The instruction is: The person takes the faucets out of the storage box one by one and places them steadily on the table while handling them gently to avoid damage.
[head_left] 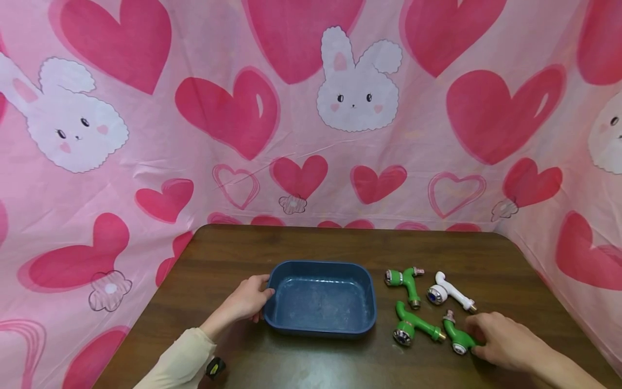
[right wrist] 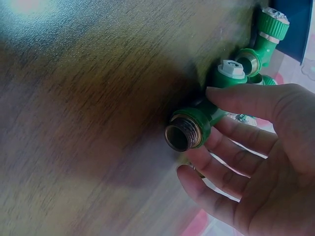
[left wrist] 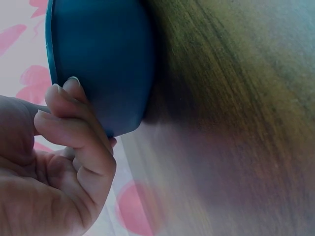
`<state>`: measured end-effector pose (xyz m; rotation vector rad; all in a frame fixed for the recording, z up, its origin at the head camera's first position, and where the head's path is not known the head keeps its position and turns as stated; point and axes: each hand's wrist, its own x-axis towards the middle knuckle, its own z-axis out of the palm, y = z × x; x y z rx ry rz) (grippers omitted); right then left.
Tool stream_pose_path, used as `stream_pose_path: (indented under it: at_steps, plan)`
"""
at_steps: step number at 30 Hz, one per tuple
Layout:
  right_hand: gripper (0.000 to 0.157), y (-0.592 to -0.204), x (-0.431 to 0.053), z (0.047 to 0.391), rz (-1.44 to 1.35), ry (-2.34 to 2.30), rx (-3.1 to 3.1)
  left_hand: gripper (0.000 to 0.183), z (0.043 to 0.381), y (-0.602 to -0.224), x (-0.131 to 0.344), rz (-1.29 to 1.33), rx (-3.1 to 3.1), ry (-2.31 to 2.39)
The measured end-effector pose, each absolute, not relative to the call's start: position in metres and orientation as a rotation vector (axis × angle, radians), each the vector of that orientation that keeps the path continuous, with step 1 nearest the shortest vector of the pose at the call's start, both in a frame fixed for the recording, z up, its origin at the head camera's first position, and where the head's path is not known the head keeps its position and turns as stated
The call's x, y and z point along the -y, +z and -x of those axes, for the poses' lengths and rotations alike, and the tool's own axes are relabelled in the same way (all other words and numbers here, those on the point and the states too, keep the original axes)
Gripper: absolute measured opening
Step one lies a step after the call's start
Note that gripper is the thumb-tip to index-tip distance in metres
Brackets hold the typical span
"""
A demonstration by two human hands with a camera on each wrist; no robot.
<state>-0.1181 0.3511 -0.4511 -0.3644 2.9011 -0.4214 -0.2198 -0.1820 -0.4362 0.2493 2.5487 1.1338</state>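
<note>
At the table's middle stands a blue rectangular plastic basin point(head_left: 320, 305). My left hand point(head_left: 245, 300) grips its left rim, with several fingers bent against the outer wall in the left wrist view. On the right, my right hand point(head_left: 507, 340) holds a green faucet point(head_left: 458, 337) with a white fitting. In the right wrist view the thumb lies on one side of this faucet's body and the fingers on the other, its threaded brass end point(right wrist: 182, 133) facing the camera. Close by lie a white faucet point(head_left: 454, 294), a green faucet point(head_left: 409, 283) and another green faucet point(head_left: 415, 325).
The brown wooden table point(head_left: 233, 243) has rounded far corners. A pink cloth point(head_left: 311, 146) with hearts and rabbits hangs behind it and along both sides. A small black object with a yellow mark point(head_left: 215, 368) is beside my left sleeve.
</note>
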Motion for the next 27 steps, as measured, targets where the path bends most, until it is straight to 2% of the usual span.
stream_pose_path:
  at_steps: [9, 18, 23, 27]
  plan:
    - [0.032, -0.446, -0.348, 0.129, 0.422, -0.426, -2.838, 0.052, 0.216, -0.435, 0.184, -0.233, -2.559, 1.133]
    - [0.026, -0.419, -0.341, 0.138, 0.367, -0.449, -2.84, 0.051, 0.214, -0.434, 0.194, -0.291, -2.528, 1.141]
    - [0.033, -0.401, -0.332, 0.145, 0.364, -0.457, -2.997, 0.046, 0.22, -0.424, 0.203, -0.305, -2.546, 1.138]
    - [0.048, -0.382, -0.319, 0.155, 0.336, -0.488, -3.09, 0.044, 0.234, -0.395, 0.209, -0.329, -2.655, 1.097]
